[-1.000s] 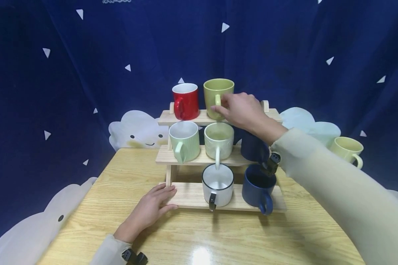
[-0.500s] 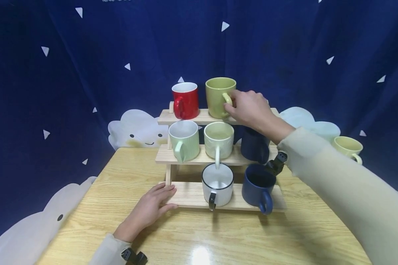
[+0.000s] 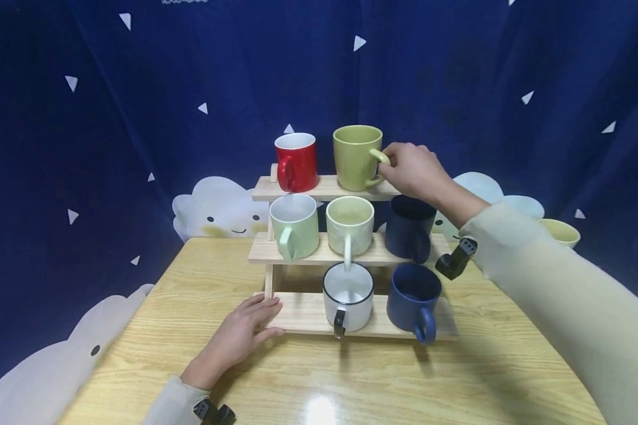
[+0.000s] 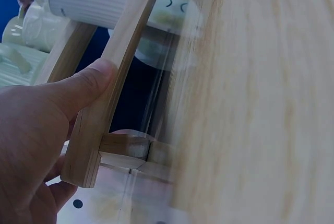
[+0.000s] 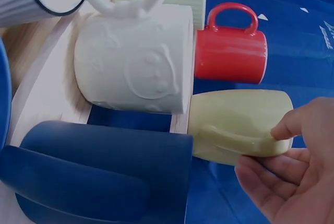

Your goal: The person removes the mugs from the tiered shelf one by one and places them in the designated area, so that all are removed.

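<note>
My right hand pinches the handle of an olive-green mug, which stands upright on the top tier of a wooden three-tier rack. In the right wrist view, thumb and fingers hold that handle from either side. My left hand grips the left end of the bottom board, thumb on top and fingers at its far edge. A red mug stands left of the olive-green one. On the middle tier are a pale green mug, a cream mug and a dark navy mug.
A white mug with a black rim and a blue mug stand on the bottom tier. Partly behind my right sleeve is a yellow mug. The rack stands on a wooden table before a dark blue curtain.
The olive-green mug has shifted slightly right, and its handle has swung from facing front toward the right. My right hand has moved right with it. The left hand has stayed put.
</note>
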Demonstrator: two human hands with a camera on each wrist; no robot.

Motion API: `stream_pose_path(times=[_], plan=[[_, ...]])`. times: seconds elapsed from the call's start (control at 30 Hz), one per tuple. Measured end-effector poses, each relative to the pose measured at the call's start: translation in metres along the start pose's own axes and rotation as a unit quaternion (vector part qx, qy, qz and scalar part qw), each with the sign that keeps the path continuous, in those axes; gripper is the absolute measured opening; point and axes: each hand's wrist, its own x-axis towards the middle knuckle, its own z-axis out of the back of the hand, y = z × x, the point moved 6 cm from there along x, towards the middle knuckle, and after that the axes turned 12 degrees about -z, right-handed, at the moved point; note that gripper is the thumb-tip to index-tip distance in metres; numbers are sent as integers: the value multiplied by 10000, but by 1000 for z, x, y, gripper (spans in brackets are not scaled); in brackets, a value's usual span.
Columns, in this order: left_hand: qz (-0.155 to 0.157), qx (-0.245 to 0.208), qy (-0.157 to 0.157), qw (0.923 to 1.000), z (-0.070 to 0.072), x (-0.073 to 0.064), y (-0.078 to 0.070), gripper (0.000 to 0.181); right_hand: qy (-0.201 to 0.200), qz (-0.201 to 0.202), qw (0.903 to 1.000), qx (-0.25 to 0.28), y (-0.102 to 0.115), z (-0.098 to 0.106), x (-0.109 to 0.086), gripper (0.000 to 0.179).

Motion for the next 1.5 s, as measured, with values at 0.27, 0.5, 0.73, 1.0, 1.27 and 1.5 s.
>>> stream_pose_path(times=[0.27,0.5,0.73,1.0,1.27,1.5], plan=[[70,-77,32,9999,0,0,0,56,516,-97,9965,644,-8,-5,3,35],[100,-107,89,9999,-2,1,0,57,756,-339,9926,885,-17,-4,2,36],[135,-110,150,9997,-1,2,0,57,567,-526,9889,1268,-28,-1,3,33],[89,-95,60,9999,-2,1,0,55,494,-836,9808,1689,-42,2,5,35],[64,-116,69,9999,-3,3,1,56,387,-995,9729,2053,-52,6,3,38],[12,-132,-10,9999,-3,4,2,56,275,-1135,9721,2032,-60,12,1,39]])
